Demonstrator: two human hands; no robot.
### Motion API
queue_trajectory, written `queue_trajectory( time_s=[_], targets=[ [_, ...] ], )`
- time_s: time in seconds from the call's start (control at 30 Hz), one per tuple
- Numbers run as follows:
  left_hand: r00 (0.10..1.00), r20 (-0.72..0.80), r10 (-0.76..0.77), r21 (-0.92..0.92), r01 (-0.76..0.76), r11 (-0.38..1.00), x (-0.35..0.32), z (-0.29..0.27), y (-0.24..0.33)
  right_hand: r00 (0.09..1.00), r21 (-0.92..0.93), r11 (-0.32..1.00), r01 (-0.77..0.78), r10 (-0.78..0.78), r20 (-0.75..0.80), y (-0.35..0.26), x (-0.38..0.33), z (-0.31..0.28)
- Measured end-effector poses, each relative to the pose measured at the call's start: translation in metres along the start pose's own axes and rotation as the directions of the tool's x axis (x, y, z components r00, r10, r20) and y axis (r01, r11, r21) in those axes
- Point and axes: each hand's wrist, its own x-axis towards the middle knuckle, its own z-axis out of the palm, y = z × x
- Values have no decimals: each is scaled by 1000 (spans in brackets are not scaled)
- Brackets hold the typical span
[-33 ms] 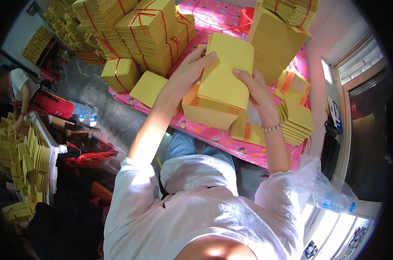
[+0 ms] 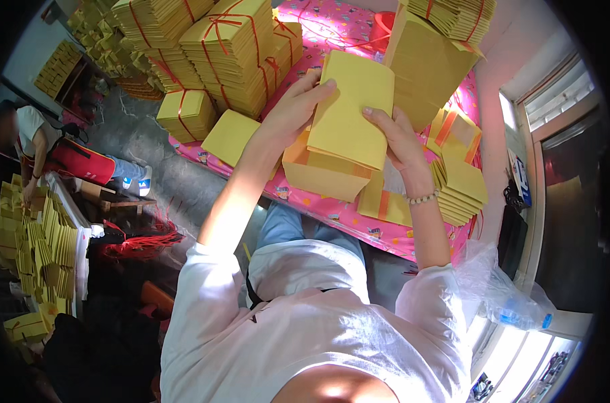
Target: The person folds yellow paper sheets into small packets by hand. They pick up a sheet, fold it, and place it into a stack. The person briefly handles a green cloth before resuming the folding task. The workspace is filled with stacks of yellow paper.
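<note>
My left hand (image 2: pixel 297 111) grips the left edge of a small stack of yellow paper envelopes (image 2: pixel 350 111), thumb on the top face. On the right edge my right hand (image 2: pixel 402 141), with a beaded bracelet at the wrist, closes with its thumb on top too. The fingers behind the stack are partly hidden. Below its near edge hangs a paler folded flap (image 2: pixel 326 176). More flat yellow envelopes (image 2: pixel 461 191) lie fanned beside my right wrist. A low yellow pile (image 2: pixel 229 138) sits left of my left forearm.
A table with a pink patterned cover (image 2: pixel 332 213) spans the front. Tall bundles tied with red string (image 2: pixel 227 57) rise at its left; a big yellow carton (image 2: pixel 429 74) stands right. A person (image 2: pixel 43 144) bends over another table at far left. A plastic bag (image 2: pixel 490 285) hangs near the window.
</note>
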Motion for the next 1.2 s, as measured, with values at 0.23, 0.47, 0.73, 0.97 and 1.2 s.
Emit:
queue_trajectory(
  time_s=[0.23,0.47,0.73,0.97,1.2],
  targets=[
    [1000,-9,5,36,-5,999,4,0,-5,1000,-26,1000,15,-15,14,1,0,-3],
    [998,-60,-19,76,23,997,-2,7,-9,995,-107,989,103,-102,15,4,1,-3],
    [994,-69,85,23,-83,996,-3,18,-15,995,-125,987,99,-97,21,4,1,-2],
    [925,-51,377,385,-330,862,-11,21,-31,993,-260,960,107,-116,-20,3,-10,-2],
    [924,-87,373,281,-337,899,-25,32,-31,984,-259,950,176,-171,41,4,-19,-4]
  ],
)
